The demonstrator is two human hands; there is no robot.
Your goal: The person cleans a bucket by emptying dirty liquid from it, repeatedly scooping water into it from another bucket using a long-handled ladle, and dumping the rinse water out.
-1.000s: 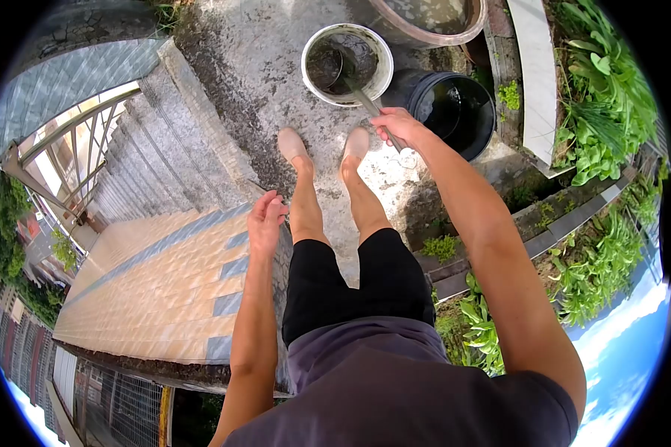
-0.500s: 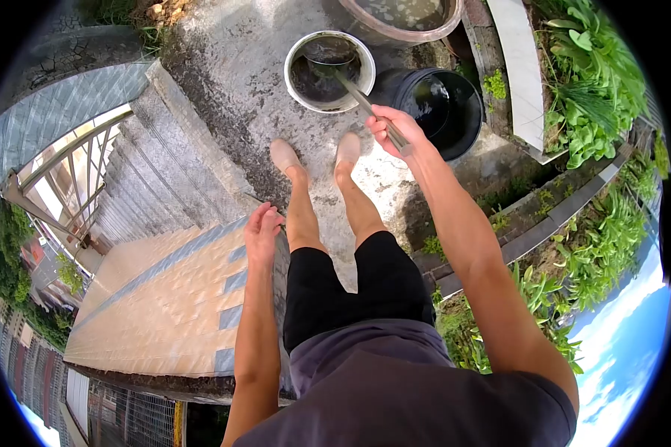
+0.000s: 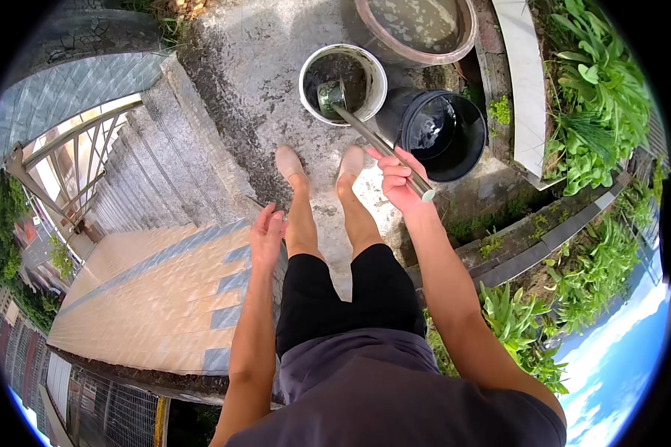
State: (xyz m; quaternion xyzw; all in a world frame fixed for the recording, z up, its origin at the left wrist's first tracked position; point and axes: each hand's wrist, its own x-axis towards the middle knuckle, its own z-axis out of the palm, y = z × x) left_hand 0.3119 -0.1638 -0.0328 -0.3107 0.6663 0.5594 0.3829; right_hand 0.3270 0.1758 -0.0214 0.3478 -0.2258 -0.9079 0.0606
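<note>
My right hand (image 3: pixel 404 179) is closed around the metal tube handle of a long-handled dipper (image 3: pixel 369 134). The handle slants up and left from my palm, and its near end sticks out past my wrist. Its greenish, shiny scoop (image 3: pixel 331 95) sits tilted inside a white bucket (image 3: pixel 306 80), which has dark, murky contents. Just right of the bucket stands a black bucket (image 3: pixel 470 160) holding dark liquid. My left hand (image 3: pixel 267 232) hangs low by my left leg, fingers curled together. A thin dark stick-like thing shows at its fingertips; whether it is held I cannot tell.
A large round tub (image 3: pixel 466 41) with cloudy water stands behind the buckets. On the left, stairs (image 3: pixel 138 160) drop away beside a metal railing (image 3: pixel 74 134) and a low concrete kerb (image 3: pixel 201 119). Leafy plants (image 3: pixel 596 89) grow in edged beds on the right.
The dipper has turned in the white bucket, so its scoop now shows tilted toward the near side. My right hand has come lower and nearer to me. My left hand stays about the same.
</note>
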